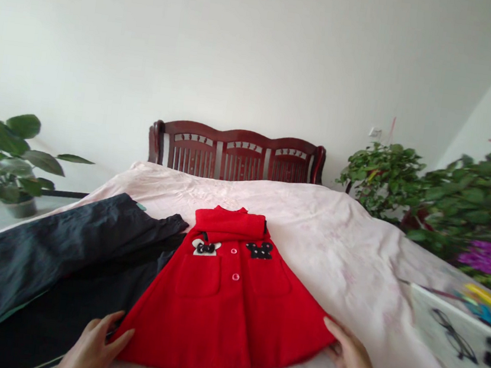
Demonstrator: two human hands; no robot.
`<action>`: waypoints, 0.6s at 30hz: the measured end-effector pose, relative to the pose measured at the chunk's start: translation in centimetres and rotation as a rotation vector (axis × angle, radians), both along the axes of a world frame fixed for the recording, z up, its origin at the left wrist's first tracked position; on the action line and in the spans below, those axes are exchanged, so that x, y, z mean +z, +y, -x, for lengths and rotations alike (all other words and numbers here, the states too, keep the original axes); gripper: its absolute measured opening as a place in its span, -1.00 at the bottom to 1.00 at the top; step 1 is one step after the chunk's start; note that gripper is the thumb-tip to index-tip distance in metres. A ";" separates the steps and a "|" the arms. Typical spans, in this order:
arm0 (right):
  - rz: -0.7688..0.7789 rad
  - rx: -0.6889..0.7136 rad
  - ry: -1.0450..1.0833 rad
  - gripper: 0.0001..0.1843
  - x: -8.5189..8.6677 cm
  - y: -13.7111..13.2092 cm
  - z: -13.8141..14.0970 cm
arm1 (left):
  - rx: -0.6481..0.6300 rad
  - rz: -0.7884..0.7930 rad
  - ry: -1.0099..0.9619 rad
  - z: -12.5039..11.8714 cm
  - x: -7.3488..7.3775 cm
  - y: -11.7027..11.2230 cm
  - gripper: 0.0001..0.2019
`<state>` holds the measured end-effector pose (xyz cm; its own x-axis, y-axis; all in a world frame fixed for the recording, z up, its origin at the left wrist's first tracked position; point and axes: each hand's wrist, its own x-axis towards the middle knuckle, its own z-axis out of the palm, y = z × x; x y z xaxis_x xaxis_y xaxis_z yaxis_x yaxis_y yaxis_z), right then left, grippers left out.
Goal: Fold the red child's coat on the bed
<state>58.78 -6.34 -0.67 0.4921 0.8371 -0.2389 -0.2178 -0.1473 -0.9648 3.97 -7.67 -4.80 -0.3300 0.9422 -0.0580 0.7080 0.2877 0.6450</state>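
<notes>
A red coat (225, 313) lies spread on the pale bed cover (331, 248), its sleeves folded across the top near the collar. Two buttons run down its front, and a black and a white-and-black mouse-shaped patch sit above the pockets. My left hand (96, 342) grips the lower left corner of the hem between thumb and fingers. At the lower right corner, my right hand (349, 358) pinches the hem, thumb on top and fingertips partly hidden beneath. Dark trousers or a similar dark garment (47, 267) lie left of the coat, partly under its edge.
A dark wooden backrest (244, 154) stands behind the cover against the wall. Potted plants flank both sides, one at left (24, 163) and leafy ones at right (385, 177). Eyeglasses (455, 336) rest on a white sheet (431, 344) at the right.
</notes>
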 end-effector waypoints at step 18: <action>-0.316 -0.023 -0.081 -0.18 3.4 0.2 9.3 | -0.306 -0.289 0.089 -8.7 7.9 -1.0 -0.70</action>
<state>49.45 -6.14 2.75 0.5188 0.8518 0.0718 -0.1379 0.1663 -0.9764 12.64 -8.64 3.11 -0.0248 0.9708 0.2384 0.7890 -0.1275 0.6010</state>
